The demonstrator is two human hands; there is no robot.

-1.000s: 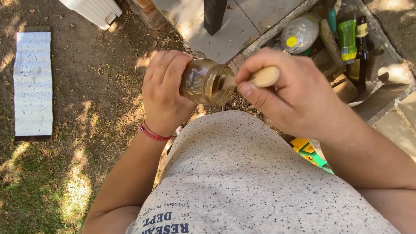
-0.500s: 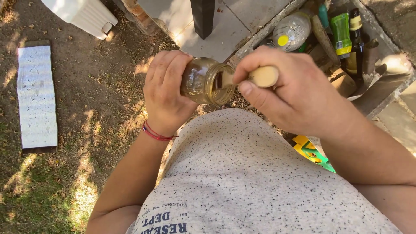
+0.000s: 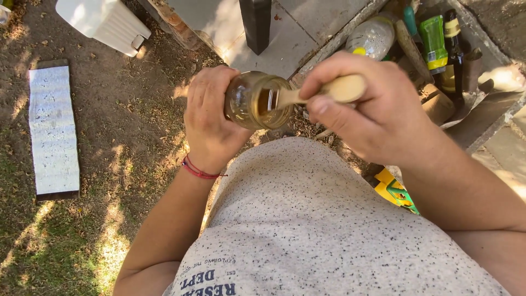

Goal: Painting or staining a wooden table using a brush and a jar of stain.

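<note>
Person's standing outdoors, seen from above, w/ a glass jar (image 3: 257,101) held up in front of the chest, tipped on its side so the open mouth faces the right hand. Left hand (image 3: 211,118) is wrapped round the jar's base end, fingers clamped on the glass; most of the jar's far side is hidden behind that palm. Right hand (image 3: 372,109) is closed round a pale wooden spoon (image 3: 329,92), pinched between thumb and fingers, its narrow end poking into the jar mouth. Can't make out the tip inside: amber-brown stuff and glare on the glass blur it. Red string bracelet (image 3: 200,170) on the left wrist. Speckled grey shirt (image 3: 329,230) fills the lower frame and blocks whatever's beneath it; printing on its hem is cut off at the bottom edge. Behind the right hand, along a paved edge, a cluster of bottles: a clear plastic bottle (image 3: 371,38), a green bottle (image 3: 434,35), a dark glass bottle (image 3: 453,44), all partly overlapped by one another. A yellow-and-green packet (image 3: 397,191) peeks out by the right forearm, mostly hidden. On the dirt to the left lies a corrugated metal strip (image 3: 52,129); a white container (image 3: 104,24) is cropped at the top, and a dark post (image 3: 256,24) too.
</note>
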